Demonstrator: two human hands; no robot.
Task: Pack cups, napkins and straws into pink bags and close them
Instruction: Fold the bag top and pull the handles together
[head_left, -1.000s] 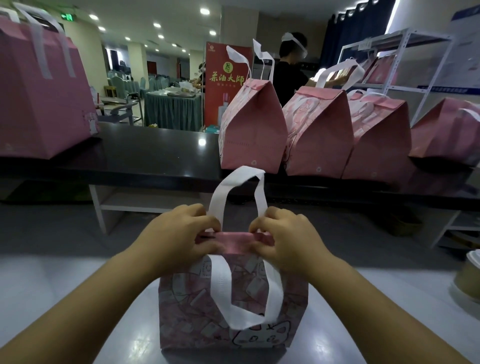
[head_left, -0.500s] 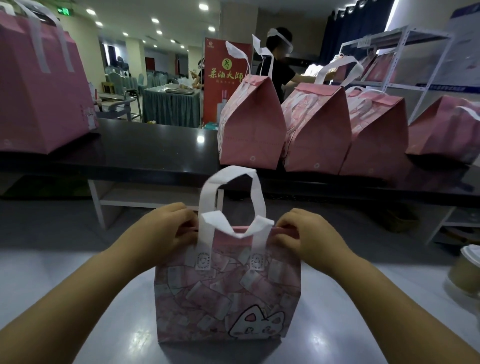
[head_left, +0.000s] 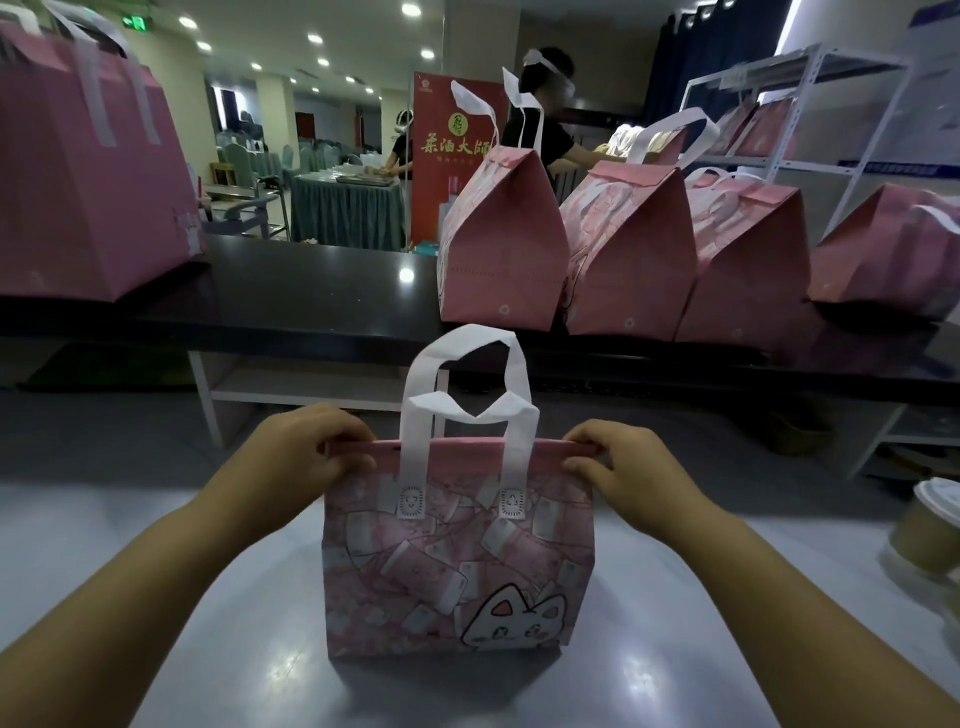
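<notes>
A pink bag (head_left: 457, 566) with a white cat print and white handles (head_left: 470, 384) stands upright on the grey table (head_left: 675, 670) in front of me. My left hand (head_left: 306, 452) pinches the left end of its top edge. At the right end my right hand (head_left: 618, 467) pinches the same edge. The top edge is pressed flat between them, with both handles standing up together. What is inside the bag is hidden.
Several closed pink bags (head_left: 501, 244) stand in a row on the black counter (head_left: 311, 296) beyond, and a larger one (head_left: 88, 176) at the far left. A brown paper cup with a white lid (head_left: 930, 530) sits at the right edge. A person (head_left: 540, 119) works behind the counter.
My hands slid apart from the middle of the bag's top to its two ends, stretching the top edge flat. The near handle, which hung down the front, now stands up.
</notes>
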